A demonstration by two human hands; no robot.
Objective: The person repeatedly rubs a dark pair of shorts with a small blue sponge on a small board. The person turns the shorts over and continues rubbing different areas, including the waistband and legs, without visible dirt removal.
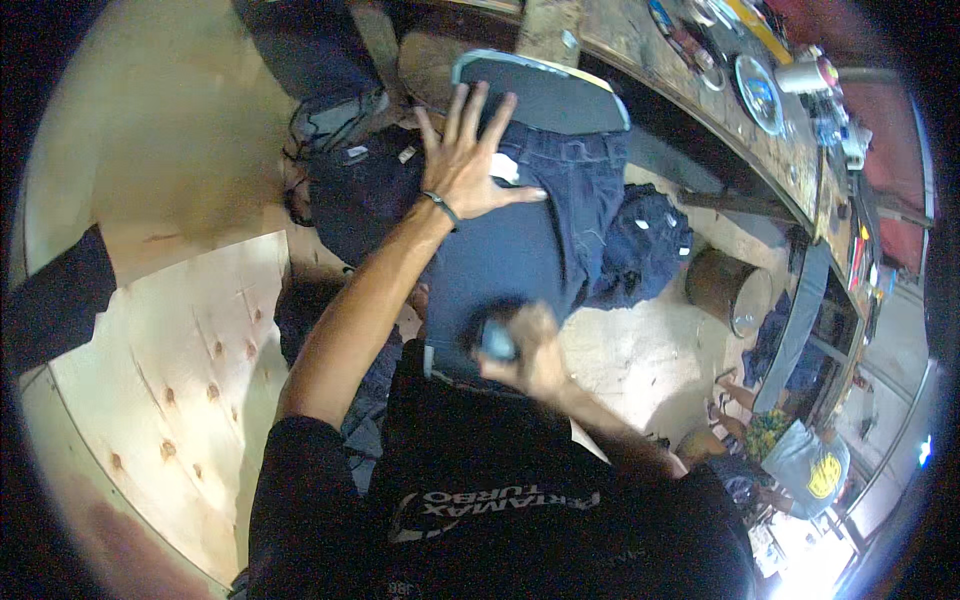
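Note:
A pair of dark blue jeans (590, 180) is pulled over a flat board (540, 95) in front of me, and the board's rounded far end sticks out beyond the waistband. My left hand (470, 165) lies open on the jeans near the waistband, fingers spread, with a dark band on its wrist. A white patch shows beside its thumb. Closer to my body, my right hand (538, 355) is closed around a small dark, bluish object (497, 338) over the cloth. Motion blurs this object, so its kind cannot be made out.
More dark garments lie left (365, 190) and right (645, 245) of the board. A wooden workbench (650, 45) with a bowl (758, 95) runs along the upper right. A round container (728, 290) stands on the floor. Plywood (190, 370) leans at left. Another person (735, 430) is at lower right.

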